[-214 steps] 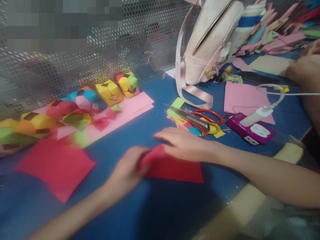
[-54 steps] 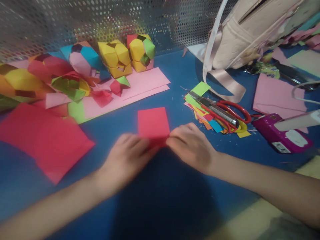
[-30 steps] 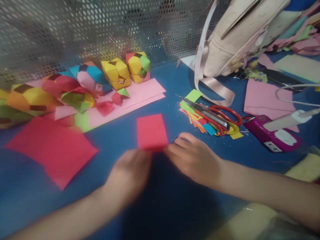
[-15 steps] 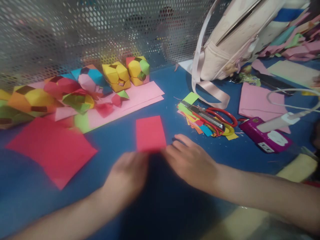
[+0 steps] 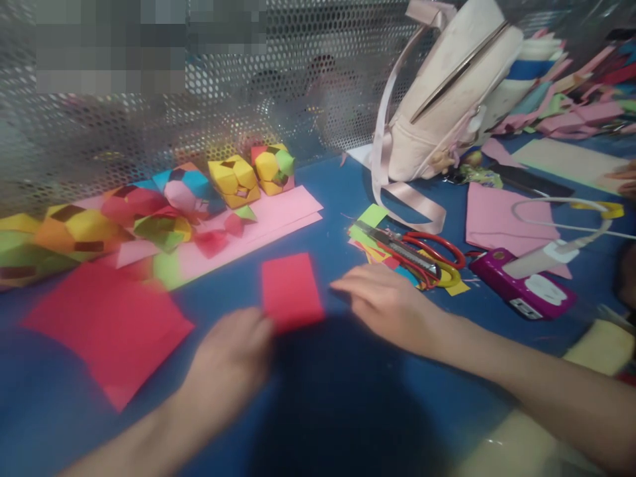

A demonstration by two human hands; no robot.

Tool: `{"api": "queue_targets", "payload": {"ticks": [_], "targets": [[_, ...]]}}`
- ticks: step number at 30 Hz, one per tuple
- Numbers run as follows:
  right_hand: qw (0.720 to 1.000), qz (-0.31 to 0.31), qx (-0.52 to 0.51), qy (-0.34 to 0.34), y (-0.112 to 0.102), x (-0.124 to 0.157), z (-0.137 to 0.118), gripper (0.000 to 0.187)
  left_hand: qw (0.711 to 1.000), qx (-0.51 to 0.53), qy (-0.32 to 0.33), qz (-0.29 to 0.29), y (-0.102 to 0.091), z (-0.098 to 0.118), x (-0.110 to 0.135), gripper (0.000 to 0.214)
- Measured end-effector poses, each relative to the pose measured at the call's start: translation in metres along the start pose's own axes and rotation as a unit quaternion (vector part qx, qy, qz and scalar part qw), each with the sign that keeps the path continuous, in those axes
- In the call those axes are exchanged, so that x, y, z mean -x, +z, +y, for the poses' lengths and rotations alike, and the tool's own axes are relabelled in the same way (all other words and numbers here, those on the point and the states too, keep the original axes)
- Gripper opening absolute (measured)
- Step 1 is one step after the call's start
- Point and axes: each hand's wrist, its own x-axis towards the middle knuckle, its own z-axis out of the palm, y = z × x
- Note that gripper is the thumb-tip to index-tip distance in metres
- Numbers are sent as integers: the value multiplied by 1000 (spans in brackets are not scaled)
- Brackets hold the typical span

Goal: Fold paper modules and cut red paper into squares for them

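A small folded red paper (image 5: 289, 291) lies on the blue table in front of me. My left hand (image 5: 231, 358) is closed at its lower left corner, fingers curled and somewhat blurred. To the paper's right is my right hand (image 5: 390, 308), apart from it and holding nothing, with its fingers stretched toward the left. Further left rests a bigger stack of square red paper (image 5: 112, 331). Beyond my right hand, a box cutter (image 5: 397, 245) and red-handled scissors (image 5: 437, 248) sit on colourful paper scraps (image 5: 370, 218).
Several folded paper balls (image 5: 233, 182) line pink sheets (image 5: 293, 212) along a perforated metal panel (image 5: 209, 73). A pale backpack (image 5: 437, 99) stands at the back. Right of it are pink paper (image 5: 504, 218), a purple device (image 5: 521, 285) with a cable, and another person's hand (image 5: 627, 179).
Both hands were at the red paper's near edge. My right hand has moved off to the right, while the left has slid to the lower left corner. The camera view has tilted up slightly.
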Motion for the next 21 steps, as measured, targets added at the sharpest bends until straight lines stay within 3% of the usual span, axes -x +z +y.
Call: {"api": "queue_targets", "payload": {"ticks": [4,8,12,18,21], "targets": [[987,-42,-87,125,6,-13,4,29,999,39,-8,18,3,4,-2,23],[979,-74,-107,154,13,-18,-3,28,994,104,-16,14,12,4,3,24],[965,-56,-182,180,18,-17,-5,29,975,214,-62,-6,21,-1,9,27],[899,1,-343,272,19,-25,3,36,954,286,-85,32,36,-3,14,38],[911,16,-308,274,19,-28,9,39,958,281,-47,20,40,-9,16,41]]}}
